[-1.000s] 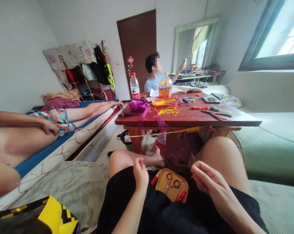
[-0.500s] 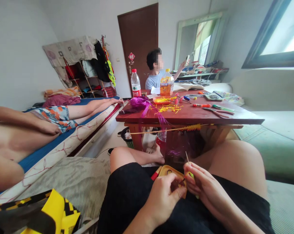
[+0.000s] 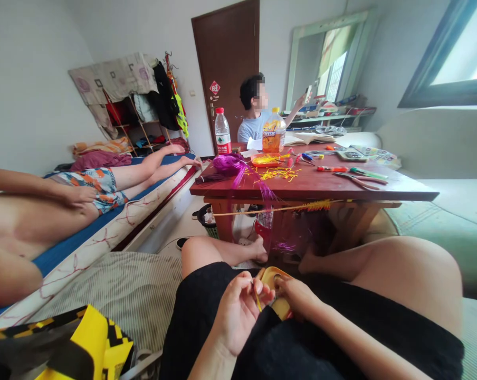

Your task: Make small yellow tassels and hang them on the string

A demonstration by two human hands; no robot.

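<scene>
My left hand (image 3: 238,309) is raised over my lap, its fingers curled around a thin yellow strip (image 3: 258,300) that pokes out below the fingertips. Just right of it, my right hand (image 3: 299,296) reaches down into a small yellow tray (image 3: 272,271) resting on my lap. Its fingertips are pressed together inside the tray by a dark round item; what they pinch is hidden.
Ahead stands a red-brown table (image 3: 321,182) with purple strands (image 3: 230,164), yellow pieces (image 3: 278,174), pliers (image 3: 361,181) and two bottles. A thin stick (image 3: 258,211) juts along its front edge. One person sits behind the table; another lies on the bed at left.
My hands have moved apart. The left has lifted and now shows a yellow strip; the right has lowered into the tray, and the thin stick and green piece it held no longer show.
</scene>
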